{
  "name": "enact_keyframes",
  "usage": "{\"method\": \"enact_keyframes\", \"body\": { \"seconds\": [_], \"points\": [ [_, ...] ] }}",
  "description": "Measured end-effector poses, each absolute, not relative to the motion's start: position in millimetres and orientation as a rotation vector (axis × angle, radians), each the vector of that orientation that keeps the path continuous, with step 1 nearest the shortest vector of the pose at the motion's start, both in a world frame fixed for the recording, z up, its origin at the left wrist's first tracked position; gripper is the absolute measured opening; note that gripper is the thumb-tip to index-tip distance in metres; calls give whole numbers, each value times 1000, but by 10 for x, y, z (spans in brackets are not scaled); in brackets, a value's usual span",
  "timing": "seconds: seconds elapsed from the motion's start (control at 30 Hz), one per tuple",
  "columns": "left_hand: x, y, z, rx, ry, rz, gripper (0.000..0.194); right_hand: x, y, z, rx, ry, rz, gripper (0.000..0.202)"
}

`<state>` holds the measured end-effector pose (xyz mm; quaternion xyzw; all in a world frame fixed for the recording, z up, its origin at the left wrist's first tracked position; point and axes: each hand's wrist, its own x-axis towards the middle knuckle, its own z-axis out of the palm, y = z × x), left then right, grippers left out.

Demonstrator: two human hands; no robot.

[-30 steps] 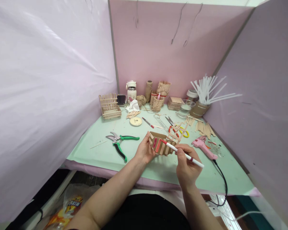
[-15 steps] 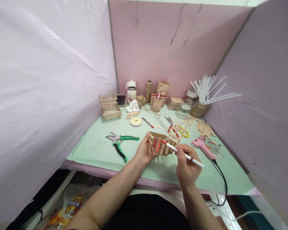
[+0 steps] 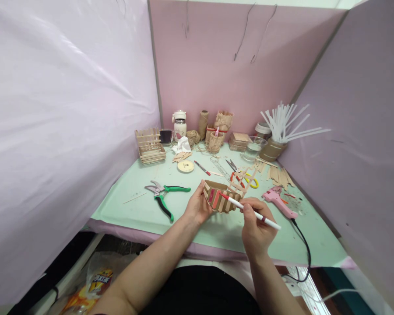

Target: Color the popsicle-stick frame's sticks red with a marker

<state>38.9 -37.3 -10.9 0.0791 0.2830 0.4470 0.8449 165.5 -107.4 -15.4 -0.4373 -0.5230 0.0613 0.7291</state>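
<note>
My left hand (image 3: pixel 198 205) grips the left end of a small basket made of cardboard and wooden craft sticks (image 3: pixel 228 203), tilted so its slatted side faces me. Two of its sticks are coloured, one dark red and one lighter red. In my right hand (image 3: pixel 258 223) is a white marker (image 3: pixel 249 209) with a red tip, held like a pen. The red tip touches or nearly touches the top of the lighter red stick. A lattice of thin sticks (image 3: pixel 244 181) rises from the basket's far right side. The left fingertips are partly hidden behind the basket.
Green-handled pruning shears (image 3: pixel 164 194) lie open on the left. A pink glue gun (image 3: pixel 280 203) with a black cord lies on the right. Scissors (image 3: pixel 249 179), a red-capped pen (image 3: pixel 202 168) and a round lid (image 3: pixel 185 166) lie beyond the basket; a water cup (image 3: pixel 252 151) stands behind.
The marker and my right hand have shifted very slightly to the right. The left hand and basket stay almost where they were.
</note>
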Motion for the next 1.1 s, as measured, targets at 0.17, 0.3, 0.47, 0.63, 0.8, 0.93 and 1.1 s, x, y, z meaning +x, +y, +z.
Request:
{"method": "enact_keyframes", "body": {
  "seconds": [0.17, 0.3, 0.47, 0.63, 0.8, 0.93, 1.1],
  "points": [
    [391, -376, -108, 151, 598, 940, 44, 1666, -1072, -173, -967, -1168, 148, 17],
    [392, -383, -101, 143, 605, 944, 45, 1661, -1071, -159, -978, -1159, 128, 16],
    [392, -379, -112, 168, 587, 940, 50, 1655, -1072, -148, -985, -1152, 121, 14],
    [392, -373, -109, 187, 606, 940, 48, 1663, -1065, -158, -940, -1173, 139, 16],
    [388, -379, -90, 182, 626, 927, 49, 1666, -1065, -151, -901, -1207, 152, 17],
    [386, -377, -101, 195, 606, 933, 49, 1667, -1064, -151, -921, -1190, 136, 15],
    [386, -375, -113, 185, 611, 937, 48, 1666, -1061, -155, -920, -1179, 136, 14]
  ]
}}
